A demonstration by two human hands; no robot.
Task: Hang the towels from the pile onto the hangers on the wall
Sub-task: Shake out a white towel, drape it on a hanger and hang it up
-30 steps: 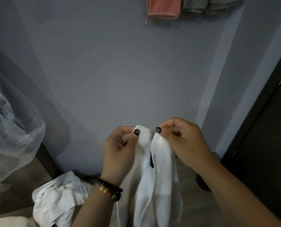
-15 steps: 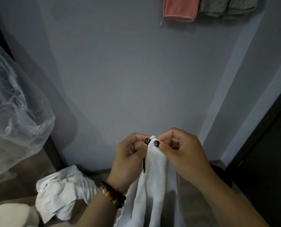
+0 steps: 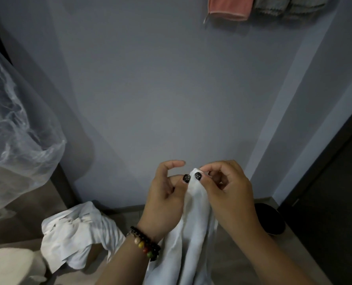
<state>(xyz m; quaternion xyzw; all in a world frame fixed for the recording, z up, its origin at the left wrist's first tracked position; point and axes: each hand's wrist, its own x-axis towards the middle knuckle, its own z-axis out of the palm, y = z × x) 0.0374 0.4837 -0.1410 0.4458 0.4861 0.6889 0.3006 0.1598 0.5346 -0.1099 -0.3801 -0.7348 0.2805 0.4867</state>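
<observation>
- One clear plastic sheet (image 3: 17, 128) hangs bunched at the far left, over a dark upright edge.
- One pale rounded thing (image 3: 8, 264) sits in the bottom left corner; what it is cannot be told.
- One pile (image 3: 76, 235) of crumpled white cloth lies low on the left, just right of the pale thing; how many towels it holds cannot be counted.
- One left hand (image 3: 165, 194) is at lower centre, a bead bracelet (image 3: 144, 243) on its wrist. Its thumb presses the top of the white towel, and its forefinger is lifted clear and curved above it.
- One white towel (image 3: 191, 233) is held between the two hands in front of the wall. Its long axis runs up and down: the gathered top corner points up at the thumbs and the rest hangs down out of view.
- One right hand (image 3: 226, 188) pinches the towel's top corner between thumb and curled fingers, its thumbnail just beside the left thumbnail.
- One dark round object (image 3: 271, 221) sits on the floor behind the right forearm.
- High on the wall (image 3: 171, 89), right of centre, hang one pink towel (image 3: 229, 7) and, touching its right side, grey towels (image 3: 286, 5) whose number is unclear. Their tops are cut off.
- One dark door (image 3: 339, 202) fills the right edge.
</observation>
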